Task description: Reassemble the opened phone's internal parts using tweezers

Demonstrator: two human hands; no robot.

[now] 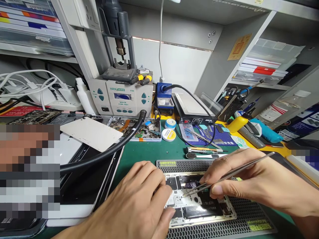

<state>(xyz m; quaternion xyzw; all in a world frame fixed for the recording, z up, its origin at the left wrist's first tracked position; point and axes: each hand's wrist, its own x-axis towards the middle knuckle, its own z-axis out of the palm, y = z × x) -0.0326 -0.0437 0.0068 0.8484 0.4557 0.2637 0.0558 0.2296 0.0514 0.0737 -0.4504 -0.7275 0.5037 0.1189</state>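
Note:
An opened smartphone (208, 203) lies flat on a grey honeycomb pad (251, 205), its black battery sections and pale metal plate exposed. My left hand (134, 200) is at the phone's left end, fingers curled and thumb near its lower edge, gripping that end and hiding it. In my right hand (251, 182) I pinch slim metal tweezers (234, 172) between thumb and fingers. Their tips point down at the pale plate near the middle of the phone. Whether the tips hold a tiny part I cannot tell.
Behind the pad lie a toothbrush (205, 156) and a screwdriver (199, 150). Two small round tins (168, 134) stand by a tray of parts (149, 132). A black hose (104, 154) runs from the hot-air station (123, 99) across tablets (82, 179) at left.

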